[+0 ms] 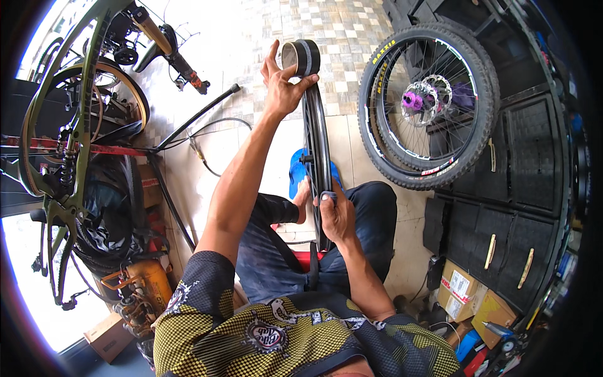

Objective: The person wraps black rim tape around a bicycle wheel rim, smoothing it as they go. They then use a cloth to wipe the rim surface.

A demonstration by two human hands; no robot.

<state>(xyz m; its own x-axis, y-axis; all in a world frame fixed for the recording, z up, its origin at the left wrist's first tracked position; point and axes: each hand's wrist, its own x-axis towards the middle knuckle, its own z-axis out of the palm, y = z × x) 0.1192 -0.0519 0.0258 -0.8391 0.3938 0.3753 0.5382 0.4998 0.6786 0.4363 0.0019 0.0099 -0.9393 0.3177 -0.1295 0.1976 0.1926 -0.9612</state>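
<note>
A bare bicycle wheel (323, 138) without a tyre stands upright between my knees, its rim edge-on to me and its hub on the left side. At the top of the rim, my left hand (286, 88) holds a wide roll of dark tape (307, 58) with a greyish band, some fingers stretched out beside it. My right hand (339, 218) is closed round the near part of the rim, with a small grey-blue cloth (328, 196) pressed under the thumb. Its fingertips are partly hidden behind the rim.
Two tyred wheels (370, 116) with purple hubs lean at the right beside black cabinets (521, 220). On the left, a green bicycle frame (85, 125) hangs on a black stand (201, 113). Cardboard boxes (461, 289) sit lower right. A blue slipper (295, 173) shows below the wheel.
</note>
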